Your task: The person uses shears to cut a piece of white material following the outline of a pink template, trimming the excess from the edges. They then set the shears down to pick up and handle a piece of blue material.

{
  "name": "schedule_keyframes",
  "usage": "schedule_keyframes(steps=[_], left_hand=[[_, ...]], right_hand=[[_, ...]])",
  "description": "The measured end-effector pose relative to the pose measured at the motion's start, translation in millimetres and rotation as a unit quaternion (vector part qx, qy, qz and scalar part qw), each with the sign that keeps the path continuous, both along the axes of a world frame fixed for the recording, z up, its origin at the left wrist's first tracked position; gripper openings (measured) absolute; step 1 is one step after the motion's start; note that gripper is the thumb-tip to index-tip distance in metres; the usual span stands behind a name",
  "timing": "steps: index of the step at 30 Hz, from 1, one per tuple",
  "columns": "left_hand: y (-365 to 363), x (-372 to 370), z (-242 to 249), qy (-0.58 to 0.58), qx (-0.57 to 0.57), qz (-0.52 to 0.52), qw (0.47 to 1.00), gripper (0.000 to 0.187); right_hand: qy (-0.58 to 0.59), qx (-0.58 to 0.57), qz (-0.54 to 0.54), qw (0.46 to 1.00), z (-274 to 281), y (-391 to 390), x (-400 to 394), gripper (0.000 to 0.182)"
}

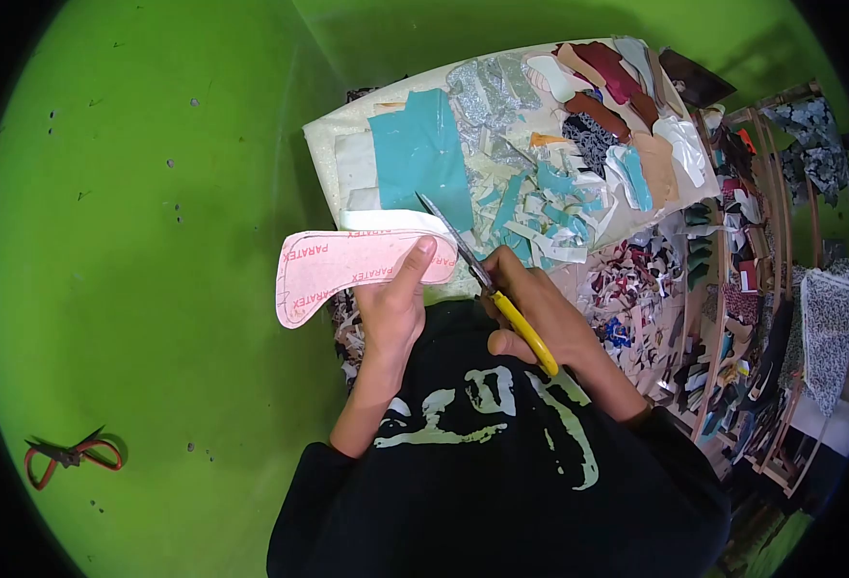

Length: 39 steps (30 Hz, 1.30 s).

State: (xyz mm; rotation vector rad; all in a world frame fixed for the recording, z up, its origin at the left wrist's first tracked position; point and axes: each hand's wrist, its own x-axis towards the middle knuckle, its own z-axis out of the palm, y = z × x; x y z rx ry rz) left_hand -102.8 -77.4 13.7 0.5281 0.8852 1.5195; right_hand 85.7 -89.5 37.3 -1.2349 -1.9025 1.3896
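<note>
My left hand (pixel 391 313) grips a pink insole-shaped piece (pixel 333 262) printed with red PARATEX lettering, the thumb pressed flat on its narrower end. A drawn line runs just inside the piece's border. Along its far edge a white strip (pixel 386 221) sticks out. My right hand (pixel 545 313) is closed around scissors with yellow handles (pixel 523 332). Their dark blades point up and left, right beside the narrow end of the pink piece. Beyond both hands, a teal sheet (pixel 422 154) lies on the worktable (pixel 333 173).
Teal, white and silvery offcuts (pixel 540 207) cover much of the tabletop, with shoe-shaped cutouts (pixel 602 77) at its far right. More scraps (pixel 626 289) litter the floor. Wooden racks (pixel 766 193) full of materials stand at the right. Red-handled scissors (pixel 73 455) hang against the green wall (pixel 155 289).
</note>
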Motion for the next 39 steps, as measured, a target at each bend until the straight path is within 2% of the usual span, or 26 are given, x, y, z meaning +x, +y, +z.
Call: schedule_keyframes(steps=[11, 19, 26, 32, 35, 39], left_hand=[[-0.1, 10.6, -5.4, 0.027, -0.005, 0.008, 1.000, 0.036], [15.5, 23.1, -12.6, 0.007, -0.039, -0.041, 0.998, 0.032], [38.0, 67.4, -18.7, 0.018, -0.045, -0.059, 0.997, 0.033], [63.9, 114.8, -19.6, 0.030, -0.042, -0.071, 0.996, 0.035], [77.8, 136.4, -21.8, 0.042, -0.049, -0.083, 0.994, 0.035], [93.3, 165.2, -22.0, 0.053, -0.043, -0.077, 0.995, 0.037]], right_hand=[[-0.015, 0.007, 0.004, 1.000, -7.0, -6.0, 13.3, 0.096], [0.011, -0.041, -0.001, 0.999, -14.8, -0.6, 38.7, 0.080], [0.002, 0.010, -0.035, 0.999, -25.8, 2.3, 83.6, 0.068], [0.014, -0.017, -0.058, 0.998, -22.0, 21.0, 121.1, 0.068], [-0.025, -0.047, -0.027, 0.998, -21.9, 33.6, 151.0, 0.063], [-0.020, -0.105, 0.000, 0.994, -13.0, 53.1, 183.6, 0.061]])
